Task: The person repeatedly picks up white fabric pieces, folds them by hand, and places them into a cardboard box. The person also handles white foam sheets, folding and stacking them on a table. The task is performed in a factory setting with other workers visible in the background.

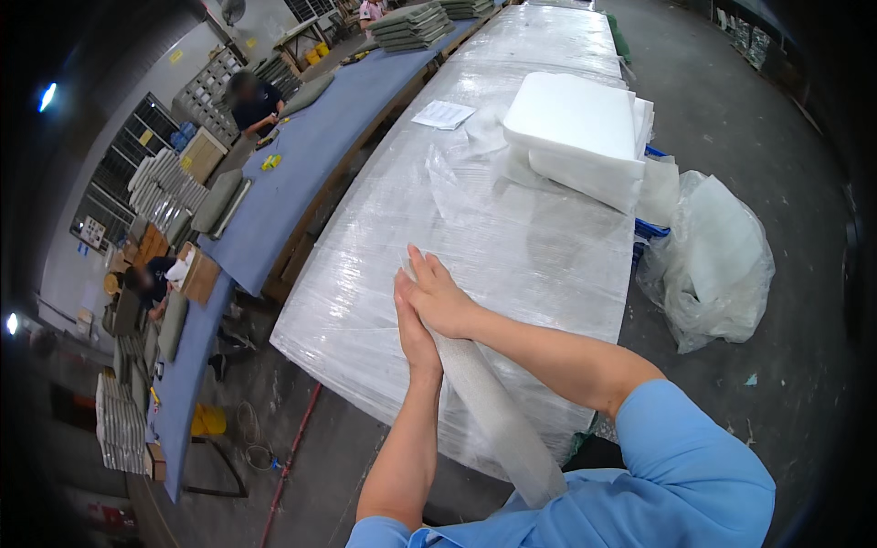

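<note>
A long white tube (pixel 489 406), apparently a rolled sheet of foam or plastic, slants from my body up over the table's near side. Its lower end rests against my blue shirt. My left hand (pixel 417 336) lies along the left of its upper end, fingers pointing away from me. From the other side my right hand (pixel 442 300) presses over the same end, its fingers fairly straight. Together the hands squeeze that end between the palms and mostly hide it. Beneath them spreads a table (pixel 365 292) wrapped in shiny clear plastic film.
A stack of white foam sheets (pixel 575 128) stands at the table's far right, with papers (pixel 443 114) to its left. Beside the table sits a clear plastic bag (pixel 713 274) of white material. Two people work along a blue bench (pixel 338 114) at left; grey-green cushions (pixel 219 201) lie there.
</note>
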Demonstrator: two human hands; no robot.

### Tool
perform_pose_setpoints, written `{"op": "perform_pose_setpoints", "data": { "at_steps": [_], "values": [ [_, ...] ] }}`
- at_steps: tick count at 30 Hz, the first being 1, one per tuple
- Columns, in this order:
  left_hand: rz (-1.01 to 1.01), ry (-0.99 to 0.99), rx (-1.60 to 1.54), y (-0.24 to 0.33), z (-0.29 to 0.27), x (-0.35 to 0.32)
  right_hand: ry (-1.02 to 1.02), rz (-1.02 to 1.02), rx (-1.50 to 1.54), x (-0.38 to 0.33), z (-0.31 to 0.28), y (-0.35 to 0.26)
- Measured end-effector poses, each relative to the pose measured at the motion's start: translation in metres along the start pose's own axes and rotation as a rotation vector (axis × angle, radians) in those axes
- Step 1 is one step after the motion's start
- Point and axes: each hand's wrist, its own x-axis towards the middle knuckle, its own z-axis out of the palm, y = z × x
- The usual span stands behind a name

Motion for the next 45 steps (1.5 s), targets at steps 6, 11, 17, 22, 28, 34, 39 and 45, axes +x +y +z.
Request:
{"op": "perform_pose_setpoints", "data": {
  "at_steps": [6,11,17,22,28,34,39,45],
  "values": [
    [0.008,0.000,-0.006,0.004,0.007,-0.012,-0.081,-0.045,-0.386,-0.030,-0.007,-0.044],
    [-0.121,0.004,-0.118,-0.009,0.010,-0.042,-0.011,-0.127,-0.012,-0.044,-0.023,-0.007],
    [-0.130,0.010,-0.029,-0.002,0.008,-0.080,-0.106,-0.020,0.175,-0.096,-0.017,0.002],
    [0.014,-0.026,0.133,-0.007,0.011,-0.081,-0.060,-0.034,-0.181,-0.106,-0.012,-0.020],
    [-0.047,-0.070,-0.031,-0.011,0.006,-0.096,-0.040,-0.170,-0.194,-0.121,-0.008,-0.026],
    [-0.127,-0.029,-0.006,-0.004,0.012,-0.147,-0.110,-0.060,0.216,-0.163,-0.018,0.013],
    [-0.051,-0.039,-0.008,-0.014,0.011,-0.153,-0.064,-0.089,0.117,-0.174,-0.012,0.014],
    [0.076,-0.049,0.143,-0.018,0.013,-0.148,-0.020,-0.221,-0.334,-0.178,-0.010,-0.022]
  ]
}}
